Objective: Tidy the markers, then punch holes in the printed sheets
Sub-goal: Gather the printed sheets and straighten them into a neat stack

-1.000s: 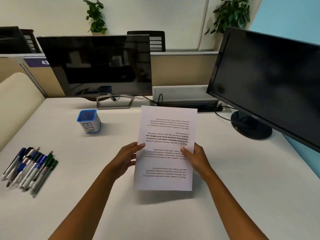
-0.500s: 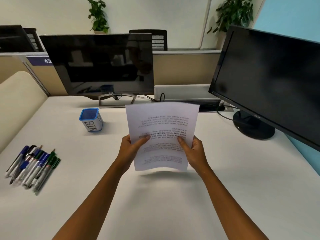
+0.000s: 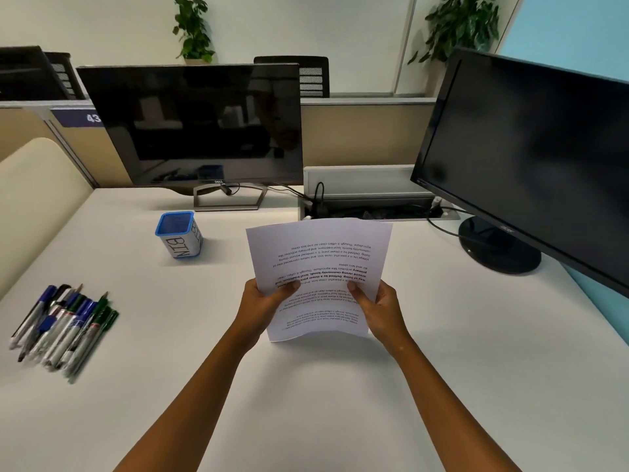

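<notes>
Both hands are up over the desk (image 3: 340,403), gripping the printed sheets (image 3: 320,267): my left hand (image 3: 262,306) pinches the left edge and my right hand (image 3: 381,306) the right edge, each thumb lying on the printed face. The other fingers are hidden behind the paper, so I cannot see how they curl. The sheets are lifted off the desk, tilted back, with the text upside down to me; a 2nd edge peeks out along the top, but I cannot tell how many sheets there are. Most of the print is too small to read.

Left of the sheets, a blue-rimmed cup marked "BIN" (image 3: 180,237) stands upright; its inside is too dark to make out. Further left of the sheets, near the desk's edge, the markers (image 3: 64,328) lie in a loose row, blurred, their count unclear. Behind the sheets sits an open cable tray (image 3: 367,199), partly covered by the paper's top edge. 2 dark monitors stand beyond: one (image 3: 200,127) behind the cup, the other (image 3: 537,165) right of the sheets, cut off by the frame.
</notes>
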`<state>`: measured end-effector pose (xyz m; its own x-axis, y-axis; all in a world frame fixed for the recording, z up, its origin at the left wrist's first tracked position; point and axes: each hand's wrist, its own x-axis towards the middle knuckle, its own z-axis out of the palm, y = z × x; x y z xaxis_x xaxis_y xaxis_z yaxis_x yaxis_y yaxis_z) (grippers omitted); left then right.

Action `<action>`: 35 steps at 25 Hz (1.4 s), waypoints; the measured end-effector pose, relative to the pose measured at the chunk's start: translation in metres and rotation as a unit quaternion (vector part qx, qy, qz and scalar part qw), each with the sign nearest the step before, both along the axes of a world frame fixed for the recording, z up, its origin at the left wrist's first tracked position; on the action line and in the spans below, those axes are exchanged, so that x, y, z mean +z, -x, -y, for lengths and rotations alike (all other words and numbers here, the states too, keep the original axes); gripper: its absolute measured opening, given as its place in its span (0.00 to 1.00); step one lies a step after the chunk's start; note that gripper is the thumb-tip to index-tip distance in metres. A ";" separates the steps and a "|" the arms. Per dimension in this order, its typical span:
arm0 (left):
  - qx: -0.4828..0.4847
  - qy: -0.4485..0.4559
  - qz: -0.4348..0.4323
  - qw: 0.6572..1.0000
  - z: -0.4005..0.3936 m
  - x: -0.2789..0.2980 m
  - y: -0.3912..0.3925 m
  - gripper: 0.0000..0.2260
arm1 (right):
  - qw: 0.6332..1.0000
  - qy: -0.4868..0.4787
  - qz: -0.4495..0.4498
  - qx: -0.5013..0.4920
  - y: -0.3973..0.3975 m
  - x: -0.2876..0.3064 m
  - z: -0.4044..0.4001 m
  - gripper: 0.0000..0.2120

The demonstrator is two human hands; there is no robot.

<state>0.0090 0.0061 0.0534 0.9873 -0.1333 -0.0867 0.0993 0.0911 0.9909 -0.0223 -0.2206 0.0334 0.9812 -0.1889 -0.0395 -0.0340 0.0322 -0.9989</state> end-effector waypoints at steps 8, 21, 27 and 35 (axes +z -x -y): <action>0.084 0.144 -0.022 0.986 0.006 -0.007 0.008 0.18 | 0.995 -0.030 -0.026 -0.095 0.014 -0.033 0.015 0.21; 0.150 0.268 -0.106 0.946 0.002 -0.022 0.012 0.20 | 0.993 -0.064 -0.057 -0.085 0.015 -0.039 0.011 0.10; 0.171 0.017 -0.092 0.981 -0.060 -0.019 -0.007 0.12 | 0.991 0.064 -0.049 -0.109 0.015 -0.029 0.046 0.09; 0.066 -0.100 -0.034 0.992 -0.032 -0.005 -0.005 0.18 | 0.995 0.047 0.016 -0.089 0.013 -0.010 0.037 0.08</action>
